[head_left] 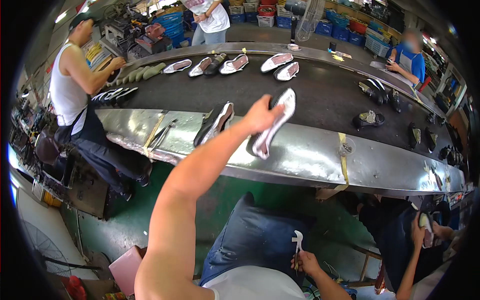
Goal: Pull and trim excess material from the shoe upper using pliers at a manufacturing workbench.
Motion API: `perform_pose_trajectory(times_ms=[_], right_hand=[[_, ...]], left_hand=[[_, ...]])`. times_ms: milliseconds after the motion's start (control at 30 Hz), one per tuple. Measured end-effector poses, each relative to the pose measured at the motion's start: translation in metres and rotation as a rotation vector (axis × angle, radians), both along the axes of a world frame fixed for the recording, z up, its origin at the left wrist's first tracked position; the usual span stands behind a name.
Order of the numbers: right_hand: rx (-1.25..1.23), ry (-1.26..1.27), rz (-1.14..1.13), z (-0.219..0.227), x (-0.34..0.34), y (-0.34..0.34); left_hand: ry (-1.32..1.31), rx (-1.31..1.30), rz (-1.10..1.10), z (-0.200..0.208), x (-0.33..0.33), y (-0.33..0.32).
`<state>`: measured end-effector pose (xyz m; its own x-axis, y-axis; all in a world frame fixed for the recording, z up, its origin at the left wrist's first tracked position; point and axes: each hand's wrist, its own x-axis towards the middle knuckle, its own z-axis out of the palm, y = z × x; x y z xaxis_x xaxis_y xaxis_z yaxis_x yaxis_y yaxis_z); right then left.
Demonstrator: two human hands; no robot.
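Note:
My left hand reaches out over the near metal edge of the conveyor, its fingers closed round a white-and-black shoe held tilted above the belt's edge. Just left of it, another black-and-white shoe rests across the belt and the metal rim, partly behind my forearm; a dark shape beside it may be its mate. Low by my lap, my right hand grips a small hammer with a pale metal head pointing up. Part of its handle is hidden by the fingers.
Several shoes, including a white one, stand along the belt's far side; dark shoes sit to the right. Tools and a clear cup lie on the metal rim. Co-workers stand left and behind the belt; others sit right.

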<state>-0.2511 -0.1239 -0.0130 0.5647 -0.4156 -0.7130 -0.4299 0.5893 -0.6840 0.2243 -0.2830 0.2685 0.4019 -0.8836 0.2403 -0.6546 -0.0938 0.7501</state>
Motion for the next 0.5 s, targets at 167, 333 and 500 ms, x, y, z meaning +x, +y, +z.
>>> perform_pose_trajectory(times_ms=[167, 333, 500], right_hand=[[0.121, -0.002, 0.006, -0.005, -0.001, -0.013], [0.165, -0.009, 0.037, 0.000, -0.005, -0.020], [0.223, -0.055, 0.043, -0.012, -0.005, -0.024]], left_hand=[[-0.671, 0.097, 0.029, 0.004, 0.039, -0.102], [-1.167, 0.056, -0.030, -0.068, 0.060, -0.155], [-0.912, 0.187, -0.093, -0.132, 0.073, -0.158]])
